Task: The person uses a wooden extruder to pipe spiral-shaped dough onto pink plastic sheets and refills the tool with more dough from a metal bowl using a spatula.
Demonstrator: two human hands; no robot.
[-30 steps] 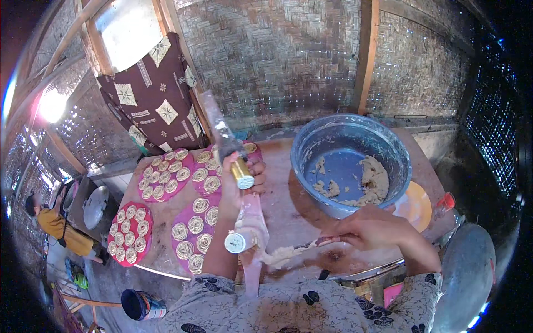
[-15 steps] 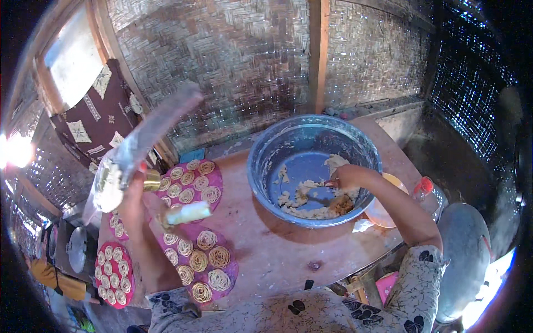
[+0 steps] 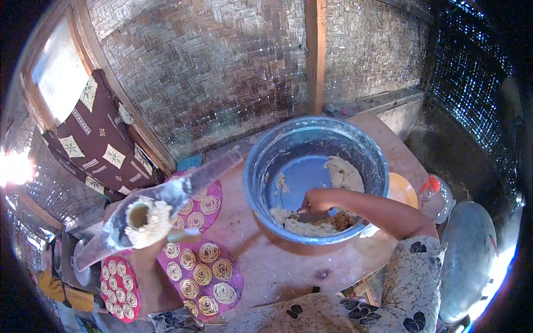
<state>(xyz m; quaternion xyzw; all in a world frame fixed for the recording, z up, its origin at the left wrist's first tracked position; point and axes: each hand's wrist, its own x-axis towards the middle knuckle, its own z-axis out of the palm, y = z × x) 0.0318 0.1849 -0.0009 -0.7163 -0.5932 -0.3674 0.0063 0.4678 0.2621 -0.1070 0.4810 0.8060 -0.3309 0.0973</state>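
My left hand [image 3: 149, 251], mostly hidden under it, grips a long-handled dough press [image 3: 214, 171] held above the table on the left. Pale dough [image 3: 157, 221] clings round the round opening at the middle of the press. My right hand [image 3: 318, 202] is down inside a large blue basin [image 3: 256, 222], its fingers curled into the dough [image 3: 300, 225] at the near side. More dough [image 3: 344, 173] sits against the far right wall of the basin, and a browner lump [image 3: 340, 221] lies right of my fingers. A pale stick-like part [image 3: 184, 235] shows beside the press.
Coiled dough nests lie in rows on pink-purple round sheets [image 3: 237, 287] and a red sheet [image 3: 105, 302]. An orange bowl [image 3: 403, 191] and a red-capped clear container [image 3: 431, 186] stand right of the basin. A big round metal lid [image 3: 469, 261] leans beyond the table edge.
The press has swung lower and tipped so its dough-ringed opening faces up into view. My right hand has moved left and nearer within the basin.
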